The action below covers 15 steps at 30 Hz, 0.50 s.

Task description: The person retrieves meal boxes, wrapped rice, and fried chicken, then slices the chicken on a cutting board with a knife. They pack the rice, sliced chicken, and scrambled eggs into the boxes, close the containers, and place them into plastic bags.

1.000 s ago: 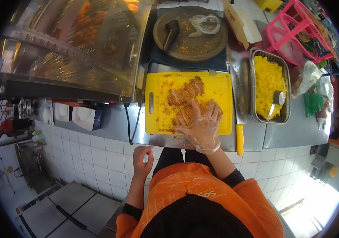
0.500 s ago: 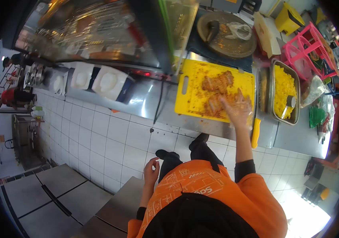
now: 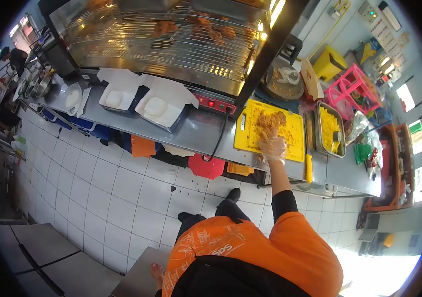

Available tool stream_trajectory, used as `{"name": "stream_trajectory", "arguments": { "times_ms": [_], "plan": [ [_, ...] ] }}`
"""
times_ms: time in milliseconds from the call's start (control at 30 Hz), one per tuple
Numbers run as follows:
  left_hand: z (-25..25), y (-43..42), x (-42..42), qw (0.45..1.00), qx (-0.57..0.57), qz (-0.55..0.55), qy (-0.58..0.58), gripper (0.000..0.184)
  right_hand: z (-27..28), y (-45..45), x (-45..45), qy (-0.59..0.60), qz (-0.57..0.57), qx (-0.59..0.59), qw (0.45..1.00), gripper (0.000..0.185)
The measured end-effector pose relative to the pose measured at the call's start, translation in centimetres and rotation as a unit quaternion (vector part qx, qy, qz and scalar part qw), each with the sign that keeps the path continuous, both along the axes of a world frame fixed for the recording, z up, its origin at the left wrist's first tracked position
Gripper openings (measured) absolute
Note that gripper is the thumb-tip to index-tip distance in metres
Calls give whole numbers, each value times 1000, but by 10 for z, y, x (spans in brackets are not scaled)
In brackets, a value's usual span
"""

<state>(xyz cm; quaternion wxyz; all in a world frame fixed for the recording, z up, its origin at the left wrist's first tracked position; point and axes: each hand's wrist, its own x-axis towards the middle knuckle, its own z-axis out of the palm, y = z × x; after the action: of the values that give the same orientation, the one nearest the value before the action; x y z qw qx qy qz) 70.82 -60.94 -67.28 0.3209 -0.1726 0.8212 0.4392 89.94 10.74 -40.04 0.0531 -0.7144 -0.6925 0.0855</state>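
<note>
My right hand (image 3: 273, 147), in a clear plastic glove, reaches over the yellow cutting board (image 3: 296, 129). Its fingers are apart and touch the crumbed, cut meat (image 3: 271, 120), part of which the hand covers. Crumbs are scattered over the board. Just right of the board lies a knife with a yellow handle (image 3: 309, 169). My bare left hand (image 3: 157, 272) hangs low, beside the orange shirt and well away from the board; its fingers are too small and partly hidden to read.
Two open boxes with white rice (image 3: 155, 107) stand left of the board, below a heated display case (image 3: 171, 47) of fried food. Right of the knife is a metal tray (image 3: 342, 152) of yellow food with a scoop. A round board (image 3: 290, 94) and pink basket (image 3: 352, 84) stand behind.
The view has swung left and widened, showing more of the display case and the rice boxes. My right hand remains at the meat. My left hand has dropped lower and is less visible.
</note>
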Motion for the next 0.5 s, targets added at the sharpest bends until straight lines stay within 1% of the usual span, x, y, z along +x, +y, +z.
{"name": "stream_trajectory", "arguments": {
  "times_ms": [33, 100, 133, 167, 233, 300, 333, 400, 433, 467, 500],
  "plan": [
    [-2, -6, 1, 999, -29, -6, -15, 17, -5, 2, -1, 11, 12, 21, 1000, 76],
    [-13, -9, -1, 998, 48, 12, -36, 18, -17, 6, 2, 34, 32, 56, 997, 71],
    [-19, -4, -5, 995, 87, 21, -44, 18, -38, 16, 13, 18, 83, 106, 991, 67],
    [-26, 4, -13, 995, 95, -2, -34, 18, -66, 32, 30, 2, 133, 155, 979, 64],
    [-40, 23, -26, 993, 108, -44, -15, 18, -66, 30, 32, 54, 111, 180, 976, 58],
    [-44, 39, -31, 988, 137, -55, 32, 18, -20, 5, 10, 192, -29, 121, 974, 52],
    [-37, 48, -36, 986, 148, -57, 60, 17, -17, 0, -2, 290, -6, 100, 952, 50],
    [-10, 69, -45, 988, 132, -55, 59, 18, -19, -3, -28, 480, 37, 48, 875, 46],
    [4, 74, -45, 989, 123, -57, 57, 18, -20, -5, -53, 459, 105, 70, 880, 44],
    [9, 76, -41, 987, 150, -45, 45, 18, -20, -7, -78, 439, 172, 93, 877, 43],
    [0, 72, -38, 983, 176, -36, 35, 18, 6, -22, -113, 462, 207, 68, 860, 39]
  ]
}}
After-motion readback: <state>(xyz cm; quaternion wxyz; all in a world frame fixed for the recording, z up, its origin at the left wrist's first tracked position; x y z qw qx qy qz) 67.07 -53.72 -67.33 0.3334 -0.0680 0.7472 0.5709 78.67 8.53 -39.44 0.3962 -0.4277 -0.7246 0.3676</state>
